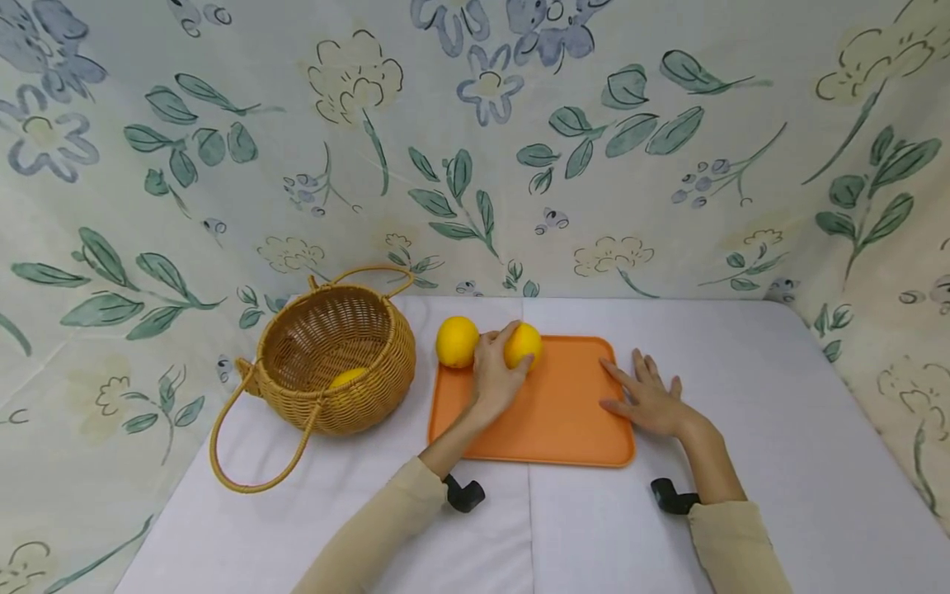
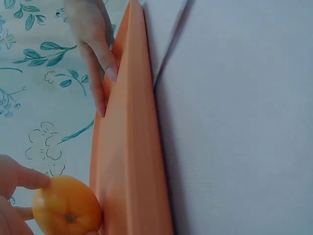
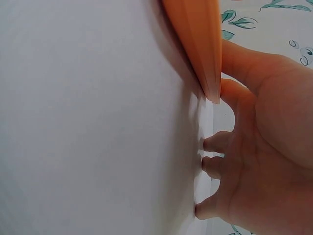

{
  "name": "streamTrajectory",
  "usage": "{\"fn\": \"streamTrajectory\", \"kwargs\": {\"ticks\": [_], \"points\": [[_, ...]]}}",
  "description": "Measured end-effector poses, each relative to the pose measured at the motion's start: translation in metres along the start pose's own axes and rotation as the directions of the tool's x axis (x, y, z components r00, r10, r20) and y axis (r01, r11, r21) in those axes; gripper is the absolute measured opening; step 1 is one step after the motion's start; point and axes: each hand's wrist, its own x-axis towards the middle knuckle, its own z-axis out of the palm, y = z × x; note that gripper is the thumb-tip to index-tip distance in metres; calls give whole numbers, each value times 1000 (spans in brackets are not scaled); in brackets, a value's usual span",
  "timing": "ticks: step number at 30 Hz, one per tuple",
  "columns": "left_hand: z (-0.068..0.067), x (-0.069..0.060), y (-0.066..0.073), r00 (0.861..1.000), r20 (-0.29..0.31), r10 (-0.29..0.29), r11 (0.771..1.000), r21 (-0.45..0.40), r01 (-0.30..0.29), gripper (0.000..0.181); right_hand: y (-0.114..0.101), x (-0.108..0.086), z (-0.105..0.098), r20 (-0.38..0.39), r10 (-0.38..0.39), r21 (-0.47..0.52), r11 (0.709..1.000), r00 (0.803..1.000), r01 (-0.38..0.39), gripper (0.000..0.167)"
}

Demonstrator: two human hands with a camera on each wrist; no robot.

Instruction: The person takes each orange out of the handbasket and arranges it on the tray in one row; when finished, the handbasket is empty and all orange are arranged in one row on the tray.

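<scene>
My left hand (image 1: 496,375) pinches an orange (image 1: 524,346) between thumb and fingers, over the upper left part of the orange tray (image 1: 571,404). In the left wrist view this orange (image 2: 68,205) shows its stem end and sits against or very near the tray's surface. Another orange (image 1: 457,341) lies just left of that hand, at the tray's upper left corner. My right hand (image 1: 653,398) rests at the tray's right edge, fingers spread, thumb and index finger on the rim and the other fingertips on the white cloth.
A round wicker basket (image 1: 382,396) stands left of the tray, one handle folded down toward the front left. Inside it a yellow fruit (image 1: 349,377) is partly visible. A white cloth (image 1: 594,528) covers the table, and a floral curtain (image 1: 475,206) hangs behind.
</scene>
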Motion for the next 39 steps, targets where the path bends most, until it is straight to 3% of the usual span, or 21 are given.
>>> {"fn": "streamTrajectory", "kwargs": {"ticks": [4, 9, 18, 27, 35, 39], "points": [[2, -4, 1, 1000, 12, 10, 996, 94, -11, 56, -1, 0, 1, 3, 2, 2, 1000, 1000, -2, 84], [0, -11, 4, 994, 83, 77, 964, 249, -96, 62, -2, 0, 0, 5, -2, 1, 1000, 1000, 2, 83], [3, -16, 2, 969, 84, 232, 866, 435, -245, 66, -2, -1, -1, 4, -6, 9, 1000, 1000, 6, 83], [7, -14, -4, 937, 36, 348, 755, 582, -303, 63, -3, -2, -2, 2, -5, 2, 1000, 1000, 5, 82], [5, -7, -4, 938, 37, 346, 722, 628, -291, 61, -5, -2, -3, 5, -3, 10, 1000, 1000, 3, 82], [2, -4, -7, 931, 22, 364, 727, 618, -299, 56, -5, -2, -3, 7, 0, 8, 1000, 1000, 0, 82]]}}
